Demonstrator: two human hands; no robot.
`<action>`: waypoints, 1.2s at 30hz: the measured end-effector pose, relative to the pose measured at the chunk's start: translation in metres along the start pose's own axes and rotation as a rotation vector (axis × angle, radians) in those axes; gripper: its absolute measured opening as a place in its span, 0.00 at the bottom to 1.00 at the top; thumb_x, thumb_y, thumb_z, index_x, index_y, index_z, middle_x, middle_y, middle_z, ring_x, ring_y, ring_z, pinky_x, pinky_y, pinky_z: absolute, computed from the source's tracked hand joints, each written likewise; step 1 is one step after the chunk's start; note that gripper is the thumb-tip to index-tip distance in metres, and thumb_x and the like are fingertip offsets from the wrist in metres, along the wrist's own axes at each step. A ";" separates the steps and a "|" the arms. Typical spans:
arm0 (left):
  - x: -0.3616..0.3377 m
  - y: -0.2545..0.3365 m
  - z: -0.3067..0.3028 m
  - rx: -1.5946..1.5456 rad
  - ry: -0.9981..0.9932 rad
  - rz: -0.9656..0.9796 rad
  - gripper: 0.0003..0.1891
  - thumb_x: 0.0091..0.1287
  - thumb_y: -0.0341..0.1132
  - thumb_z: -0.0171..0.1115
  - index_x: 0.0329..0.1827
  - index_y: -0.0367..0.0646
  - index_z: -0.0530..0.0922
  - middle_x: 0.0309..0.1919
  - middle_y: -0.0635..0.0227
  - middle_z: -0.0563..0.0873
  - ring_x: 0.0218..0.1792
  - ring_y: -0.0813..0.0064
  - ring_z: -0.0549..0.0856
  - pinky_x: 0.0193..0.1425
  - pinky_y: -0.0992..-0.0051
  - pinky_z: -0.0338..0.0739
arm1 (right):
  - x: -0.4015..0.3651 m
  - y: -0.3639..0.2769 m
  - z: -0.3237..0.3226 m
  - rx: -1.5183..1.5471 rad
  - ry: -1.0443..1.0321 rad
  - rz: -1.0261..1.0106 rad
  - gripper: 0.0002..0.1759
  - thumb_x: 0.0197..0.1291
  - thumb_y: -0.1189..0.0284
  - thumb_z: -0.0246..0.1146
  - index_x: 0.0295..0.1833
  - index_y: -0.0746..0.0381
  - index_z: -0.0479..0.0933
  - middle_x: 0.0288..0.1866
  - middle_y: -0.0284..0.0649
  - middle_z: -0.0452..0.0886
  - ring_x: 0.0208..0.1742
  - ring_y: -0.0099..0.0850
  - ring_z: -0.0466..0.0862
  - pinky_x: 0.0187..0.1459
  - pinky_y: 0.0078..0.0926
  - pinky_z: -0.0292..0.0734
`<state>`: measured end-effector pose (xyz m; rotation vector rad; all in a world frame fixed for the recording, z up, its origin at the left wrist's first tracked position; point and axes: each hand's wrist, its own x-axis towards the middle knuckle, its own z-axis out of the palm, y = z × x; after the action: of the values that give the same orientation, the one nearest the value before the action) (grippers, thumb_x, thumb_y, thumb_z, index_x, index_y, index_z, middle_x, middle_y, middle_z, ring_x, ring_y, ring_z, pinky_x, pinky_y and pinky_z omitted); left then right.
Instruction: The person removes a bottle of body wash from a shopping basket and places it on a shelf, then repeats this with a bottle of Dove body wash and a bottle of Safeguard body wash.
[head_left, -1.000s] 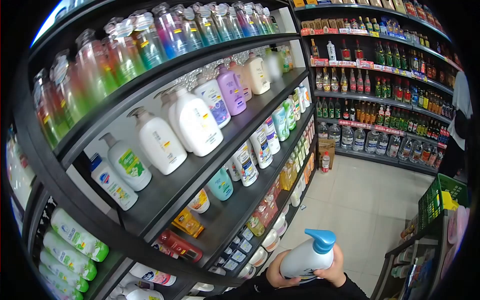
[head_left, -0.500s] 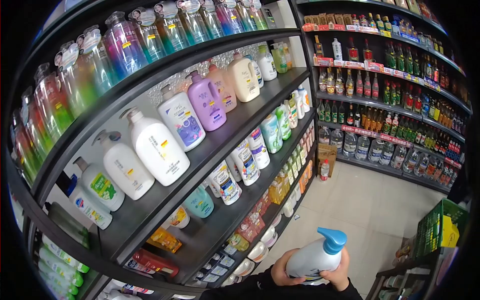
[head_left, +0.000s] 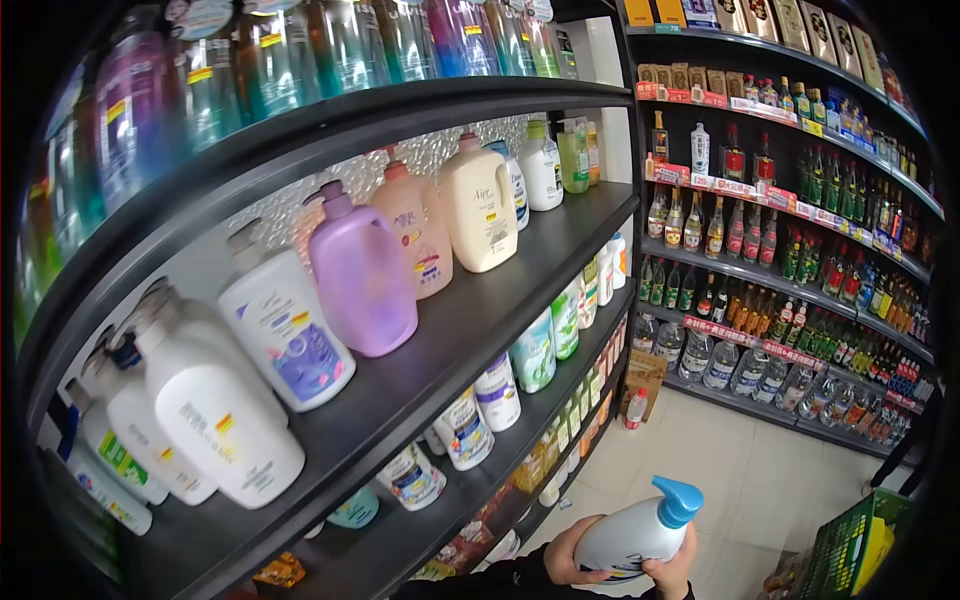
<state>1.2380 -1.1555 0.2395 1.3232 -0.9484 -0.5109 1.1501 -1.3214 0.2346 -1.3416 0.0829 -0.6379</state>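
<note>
At left, a dark shelf (head_left: 480,302) carries pump bottles (head_left: 345,275). Lower right of centre, over floor tiles (head_left: 675,450), the left hand (head_left: 570,553) grips a tilted white bottle (head_left: 628,538), its long axis rising rightward to a blue pump (head_left: 678,503), spout pointing up-left. The right hand (head_left: 674,570) clasps its other side. Far right: a green basket (head_left: 838,545).

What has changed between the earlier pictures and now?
The view has moved forward along the shelves: the purple bottle appears larger, further left and lower. The green basket sits lower in view. Nothing was taken or let go: the left hand and right hand still hold the blue-topped bottle.
</note>
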 end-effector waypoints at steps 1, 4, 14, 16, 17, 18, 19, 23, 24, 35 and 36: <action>0.010 -0.001 -0.010 -0.001 0.001 -0.004 0.41 0.45 0.36 0.71 0.60 0.31 0.58 0.51 0.57 0.71 0.53 0.69 0.72 0.57 0.69 0.64 | 0.012 0.004 0.004 0.001 0.000 0.004 0.52 0.29 0.47 0.75 0.55 0.69 0.61 0.45 0.40 0.73 0.45 0.30 0.76 0.46 0.28 0.72; 0.040 -0.004 -0.039 0.040 -0.008 0.096 0.39 0.47 0.33 0.69 0.60 0.32 0.58 0.50 0.57 0.72 0.53 0.69 0.72 0.56 0.71 0.65 | 0.047 0.013 0.019 0.026 0.016 -0.026 0.52 0.29 0.47 0.74 0.56 0.69 0.61 0.46 0.41 0.72 0.46 0.30 0.76 0.46 0.28 0.72; 0.089 -0.015 -0.093 0.019 0.022 0.005 0.38 0.45 0.34 0.70 0.58 0.31 0.60 0.48 0.56 0.73 0.50 0.69 0.74 0.54 0.72 0.66 | 0.143 0.012 0.050 0.092 -0.167 -0.041 0.50 0.30 0.49 0.75 0.55 0.70 0.63 0.48 0.42 0.73 0.48 0.31 0.75 0.50 0.29 0.69; 0.098 -0.026 -0.101 -0.035 0.074 0.091 0.39 0.43 0.34 0.71 0.58 0.31 0.61 0.48 0.56 0.74 0.50 0.68 0.74 0.54 0.71 0.66 | 0.163 0.018 0.053 0.156 -0.250 -0.028 0.50 0.29 0.51 0.76 0.55 0.70 0.64 0.48 0.42 0.73 0.48 0.32 0.75 0.50 0.30 0.69; 0.102 -0.030 -0.106 -0.029 0.088 0.086 0.39 0.43 0.34 0.71 0.58 0.31 0.61 0.48 0.56 0.74 0.50 0.68 0.74 0.54 0.71 0.66 | 0.173 0.022 0.053 0.164 -0.261 -0.021 0.50 0.29 0.51 0.76 0.55 0.70 0.64 0.48 0.42 0.73 0.48 0.32 0.75 0.50 0.30 0.69; 0.108 -0.033 -0.112 0.002 0.078 0.080 0.39 0.42 0.34 0.71 0.58 0.31 0.61 0.48 0.56 0.74 0.50 0.68 0.74 0.54 0.70 0.66 | 0.184 0.027 0.053 0.163 -0.308 -0.029 0.50 0.28 0.52 0.77 0.55 0.70 0.64 0.47 0.42 0.73 0.48 0.32 0.75 0.50 0.30 0.69; 0.114 -0.034 -0.116 0.031 0.068 0.075 0.40 0.41 0.33 0.72 0.58 0.31 0.61 0.48 0.56 0.74 0.50 0.68 0.75 0.54 0.70 0.66 | 0.195 0.031 0.051 0.160 -0.357 -0.038 0.50 0.27 0.53 0.77 0.55 0.69 0.64 0.47 0.42 0.74 0.48 0.32 0.76 0.50 0.30 0.69; 0.148 -0.032 -0.126 0.114 0.168 0.042 0.39 0.41 0.33 0.72 0.57 0.31 0.62 0.49 0.56 0.74 0.50 0.67 0.75 0.54 0.69 0.66 | 0.251 0.050 0.041 0.177 -0.557 -0.087 0.48 0.28 0.56 0.77 0.55 0.69 0.64 0.49 0.44 0.72 0.49 0.33 0.75 0.51 0.31 0.69; 0.158 -0.039 -0.128 0.112 0.190 0.073 0.40 0.41 0.33 0.72 0.58 0.31 0.61 0.49 0.56 0.74 0.50 0.67 0.75 0.55 0.69 0.66 | 0.265 0.053 0.039 0.221 -0.579 -0.081 0.47 0.29 0.58 0.77 0.55 0.69 0.64 0.50 0.44 0.72 0.49 0.33 0.75 0.52 0.31 0.68; 0.301 -0.040 -0.130 0.259 0.500 0.198 0.42 0.44 0.34 0.72 0.60 0.33 0.57 0.52 0.55 0.72 0.54 0.67 0.73 0.58 0.67 0.65 | 0.446 0.035 0.012 0.201 -0.813 -0.033 0.45 0.31 0.64 0.76 0.57 0.69 0.63 0.49 0.43 0.72 0.51 0.31 0.73 0.52 0.28 0.67; 0.310 -0.041 -0.127 0.234 0.569 0.230 0.44 0.44 0.36 0.73 0.60 0.33 0.55 0.52 0.55 0.71 0.55 0.66 0.72 0.59 0.66 0.64 | 0.460 0.031 0.013 0.229 -0.861 -0.043 0.45 0.31 0.64 0.76 0.57 0.69 0.63 0.50 0.43 0.72 0.52 0.31 0.73 0.53 0.28 0.66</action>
<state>1.5191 -1.3345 0.2934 1.4364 -0.6787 0.1609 1.5485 -1.5249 0.3474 -1.2963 -0.6958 -0.0592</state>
